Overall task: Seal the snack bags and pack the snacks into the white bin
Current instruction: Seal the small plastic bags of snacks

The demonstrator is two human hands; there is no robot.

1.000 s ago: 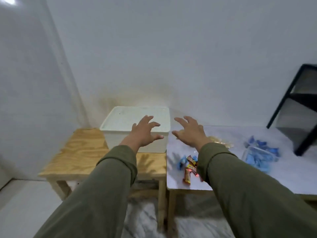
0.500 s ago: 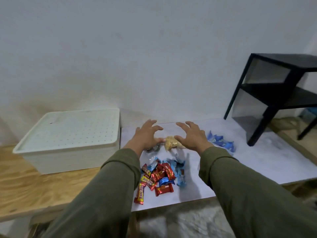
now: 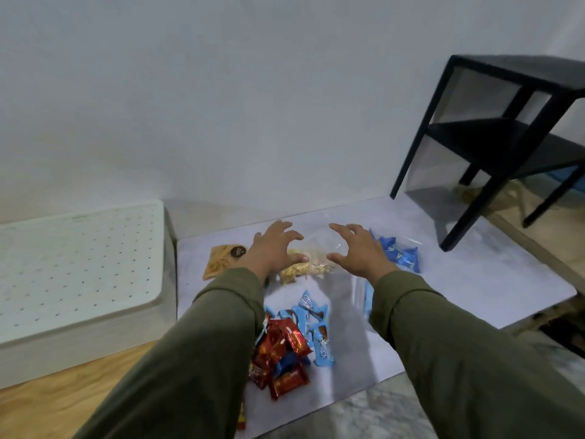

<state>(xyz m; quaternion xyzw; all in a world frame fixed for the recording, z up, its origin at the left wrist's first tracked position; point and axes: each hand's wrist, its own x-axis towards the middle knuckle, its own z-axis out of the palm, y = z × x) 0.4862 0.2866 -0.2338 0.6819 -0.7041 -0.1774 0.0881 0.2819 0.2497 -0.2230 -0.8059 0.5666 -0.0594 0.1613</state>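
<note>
1. Snack bag of clear thin plastic with pale yellow crunchy pieces (image 3: 311,264) lies between our two hands, right of the white lidded plastic bin (image 3: 79,274); we judge it light, limp, slippery and its contents breakable.
2. Our left hand (image 3: 272,248) hovers with spread, slightly bent fingers, holding nothing; whether it touches the bag we cannot tell.
3. Our right hand (image 3: 357,251), further right of the bin, is likewise spread and holds nothing.
4. We would pinch the bag's open top edge at both corners, not squeeze the filling.
5. Right of the bin, the pale grey tabletop (image 3: 474,280) looks smooth; a black metal shelf frame (image 3: 506,147) stands at its far right corner.
</note>
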